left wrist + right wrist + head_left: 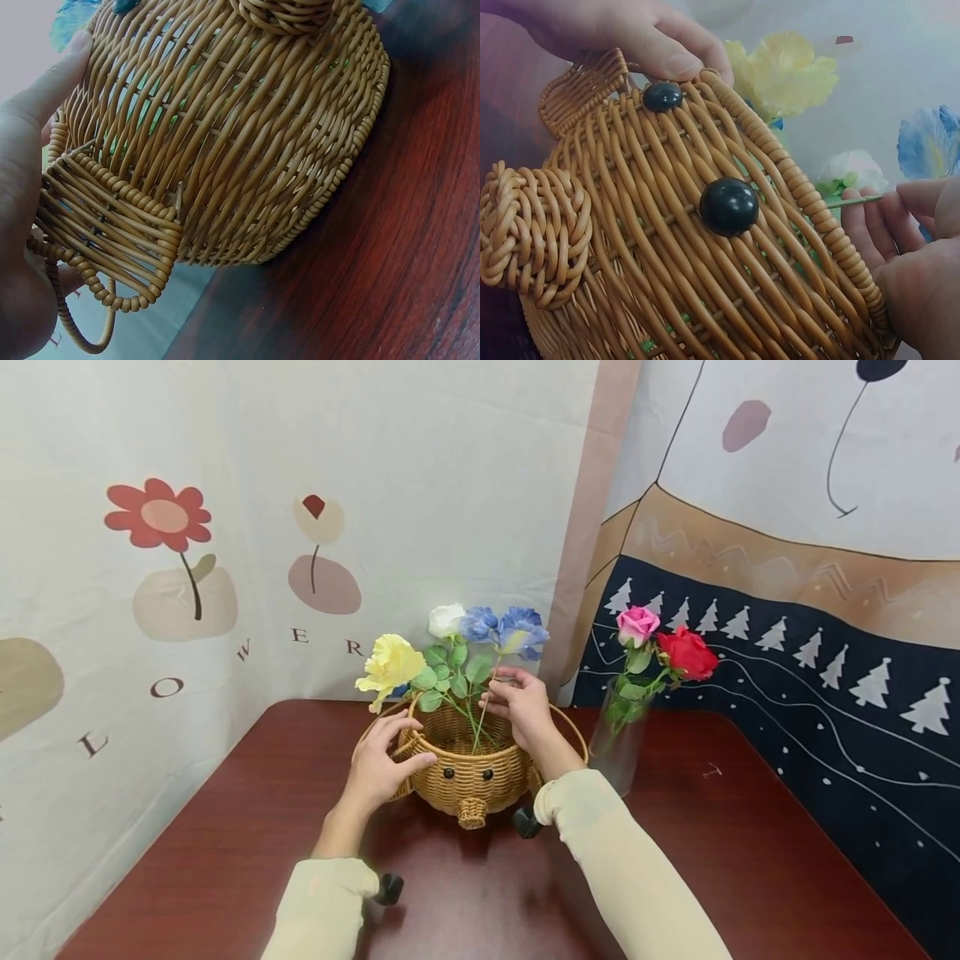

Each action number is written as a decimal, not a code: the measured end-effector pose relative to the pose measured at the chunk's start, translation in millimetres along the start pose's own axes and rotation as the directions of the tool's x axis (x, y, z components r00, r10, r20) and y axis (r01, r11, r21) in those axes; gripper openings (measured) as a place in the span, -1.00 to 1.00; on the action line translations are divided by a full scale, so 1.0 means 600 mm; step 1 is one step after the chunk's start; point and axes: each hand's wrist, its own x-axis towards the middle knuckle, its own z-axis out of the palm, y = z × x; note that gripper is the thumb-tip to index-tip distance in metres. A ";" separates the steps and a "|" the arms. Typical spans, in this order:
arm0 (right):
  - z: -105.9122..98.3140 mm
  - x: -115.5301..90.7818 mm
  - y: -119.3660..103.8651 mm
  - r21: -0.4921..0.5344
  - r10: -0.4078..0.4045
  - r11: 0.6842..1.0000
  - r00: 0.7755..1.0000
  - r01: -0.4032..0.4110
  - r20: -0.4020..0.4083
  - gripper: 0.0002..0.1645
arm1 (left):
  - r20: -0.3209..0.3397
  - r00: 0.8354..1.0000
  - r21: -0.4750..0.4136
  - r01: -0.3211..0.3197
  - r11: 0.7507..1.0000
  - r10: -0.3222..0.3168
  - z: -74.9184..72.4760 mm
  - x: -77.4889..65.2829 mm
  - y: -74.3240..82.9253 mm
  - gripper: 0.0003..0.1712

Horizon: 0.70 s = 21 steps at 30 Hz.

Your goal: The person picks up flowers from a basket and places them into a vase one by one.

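Observation:
A tan wicker basket (468,785) with black bead eyes, a woven snout (536,236) and side ears (124,225) stands on the table. My left hand (378,767) holds its left rim, thumb on the front side; the right wrist view shows the other fingers partly hidden behind. Over the basket's right side, my right hand (528,710) pinches the thin green stem of a blue flower (522,631); that stem reaches down inside. A yellow flower (393,664), a white rose (446,620) and another blue bloom (480,625) rise from the basket among green leaves.
Right of the basket stands a clear vase (622,752) with a pink rose (637,625) and a red rose (687,653). Beneath everything is a dark red wooden table (465,902). Printed cloths (450,485) hang behind the table and along its right side.

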 end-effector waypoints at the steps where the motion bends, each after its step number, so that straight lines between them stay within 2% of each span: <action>1: 0.000 0.000 0.000 0.000 -0.003 1.000 1.000 0.003 0.000 -0.59 | 0.001 1.000 -0.001 0.001 1.000 -0.001 0.000 0.000 0.000 -0.45; 9: -0.001 -0.004 0.003 -0.022 -0.062 0.998 0.998 0.062 -0.016 -0.67 | 0.007 1.000 0.005 0.010 1.000 -0.010 0.001 0.001 -0.002 -0.45; 16: 0.002 -0.008 0.002 -0.013 -0.137 0.991 0.990 0.137 -0.042 -0.65 | 0.005 1.000 0.009 -0.002 1.000 0.002 0.002 0.001 -0.004 -0.44; 21: 0.005 -0.009 -0.004 -0.024 -0.180 0.984 0.980 0.178 -0.089 -0.77 | -0.002 1.000 0.002 0.002 1.000 -0.001 0.001 -0.001 -0.005 -0.44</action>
